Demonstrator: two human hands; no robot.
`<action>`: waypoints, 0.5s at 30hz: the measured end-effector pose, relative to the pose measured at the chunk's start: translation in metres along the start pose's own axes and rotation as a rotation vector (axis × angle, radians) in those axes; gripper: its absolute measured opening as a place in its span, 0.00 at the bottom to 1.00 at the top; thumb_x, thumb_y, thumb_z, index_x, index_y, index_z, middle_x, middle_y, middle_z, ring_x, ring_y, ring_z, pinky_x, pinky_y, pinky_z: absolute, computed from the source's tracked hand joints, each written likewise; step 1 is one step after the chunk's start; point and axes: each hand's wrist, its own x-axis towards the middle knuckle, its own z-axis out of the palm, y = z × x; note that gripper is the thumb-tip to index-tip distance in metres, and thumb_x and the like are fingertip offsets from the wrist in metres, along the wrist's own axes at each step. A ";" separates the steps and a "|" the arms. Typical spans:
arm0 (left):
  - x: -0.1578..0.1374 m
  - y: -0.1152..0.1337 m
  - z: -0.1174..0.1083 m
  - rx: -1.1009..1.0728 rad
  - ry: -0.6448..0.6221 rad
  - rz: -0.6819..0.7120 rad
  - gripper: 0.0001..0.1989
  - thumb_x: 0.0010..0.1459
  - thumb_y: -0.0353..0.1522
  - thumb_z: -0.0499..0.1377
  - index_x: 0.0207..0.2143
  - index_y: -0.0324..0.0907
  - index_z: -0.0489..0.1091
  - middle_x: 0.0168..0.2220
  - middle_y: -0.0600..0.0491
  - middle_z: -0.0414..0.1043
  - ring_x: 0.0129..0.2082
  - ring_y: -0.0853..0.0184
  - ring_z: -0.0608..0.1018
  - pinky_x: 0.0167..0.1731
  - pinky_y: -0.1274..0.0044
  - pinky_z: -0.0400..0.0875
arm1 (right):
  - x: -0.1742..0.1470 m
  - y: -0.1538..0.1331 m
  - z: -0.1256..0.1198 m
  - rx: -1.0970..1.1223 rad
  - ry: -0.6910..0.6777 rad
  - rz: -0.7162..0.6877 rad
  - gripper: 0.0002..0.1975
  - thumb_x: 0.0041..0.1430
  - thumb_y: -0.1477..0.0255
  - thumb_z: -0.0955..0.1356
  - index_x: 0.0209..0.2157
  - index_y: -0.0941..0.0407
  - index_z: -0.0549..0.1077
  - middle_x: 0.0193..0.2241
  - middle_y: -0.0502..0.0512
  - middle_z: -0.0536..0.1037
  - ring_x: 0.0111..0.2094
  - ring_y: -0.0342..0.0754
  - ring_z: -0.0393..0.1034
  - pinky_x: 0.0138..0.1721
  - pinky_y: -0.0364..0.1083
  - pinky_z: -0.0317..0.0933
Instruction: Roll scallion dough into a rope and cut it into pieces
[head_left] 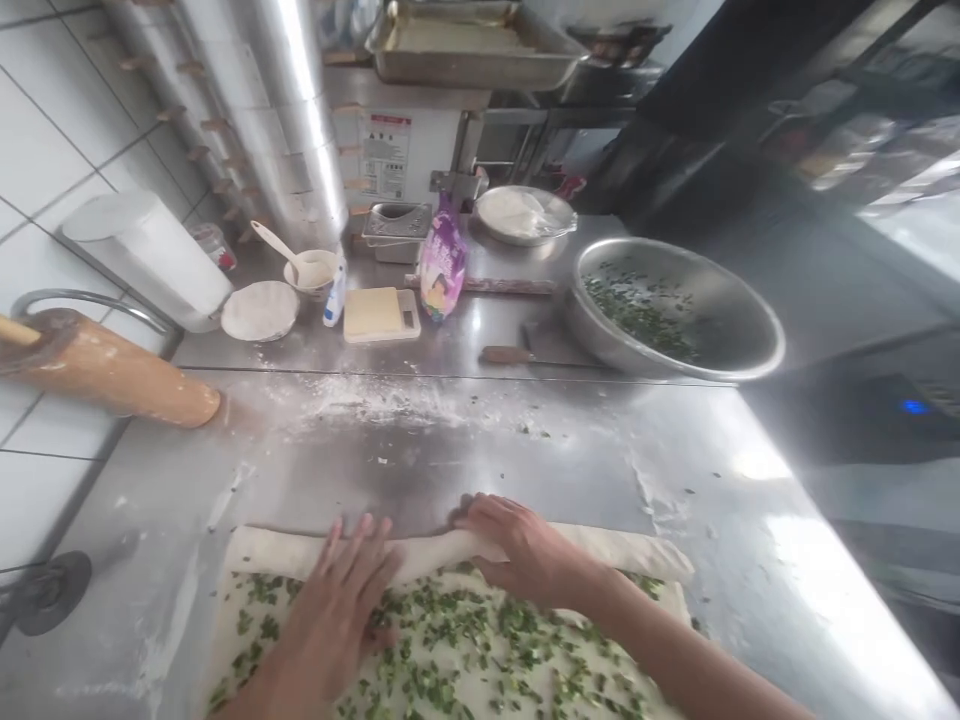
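A wide sheet of dough [480, 640] lies on the steel table, scattered with chopped green onion. Its far edge is turned over into a pale roll [435, 555]. My left hand [345, 590] rests on the left part of that roll, fingers stretched out and pointing away from me. Over the roll's middle, my right hand [517, 545] curls its fingers round the far side and grips the dough. The fingertips of my right hand are partly hidden behind it. Both forearms cover parts of the green onion layer.
A large steel bowl [765, 330] with chopped greens stands at the back right. A thick rolling pin [142, 375] lies at the left. Behind are a scale [409, 315], a purple bottle [444, 260], a flour bowl [260, 310] and a scraper [506, 354]. Flour dusts the steel table [420, 450].
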 end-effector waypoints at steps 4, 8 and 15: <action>0.023 0.032 0.004 -0.071 0.008 -0.014 0.40 0.65 0.49 0.52 0.73 0.41 0.44 0.73 0.44 0.44 0.72 0.45 0.49 0.66 0.50 0.52 | -0.029 0.014 -0.007 -0.103 0.071 -0.085 0.14 0.66 0.80 0.65 0.50 0.52 0.72 0.42 0.54 0.76 0.43 0.51 0.70 0.46 0.51 0.68; 0.049 0.061 0.009 -0.094 0.014 0.018 0.42 0.65 0.49 0.53 0.73 0.39 0.44 0.73 0.43 0.45 0.72 0.45 0.48 0.67 0.50 0.47 | -0.058 0.031 -0.019 -0.079 0.085 -0.070 0.15 0.66 0.74 0.68 0.54 0.54 0.70 0.47 0.59 0.75 0.48 0.55 0.70 0.48 0.55 0.69; 0.093 0.121 0.015 -0.085 0.032 0.043 0.41 0.66 0.49 0.51 0.72 0.36 0.45 0.73 0.42 0.44 0.72 0.46 0.48 0.68 0.52 0.43 | -0.115 0.064 -0.041 -0.088 0.107 -0.137 0.12 0.69 0.77 0.63 0.50 0.54 0.73 0.42 0.56 0.76 0.43 0.52 0.71 0.48 0.54 0.70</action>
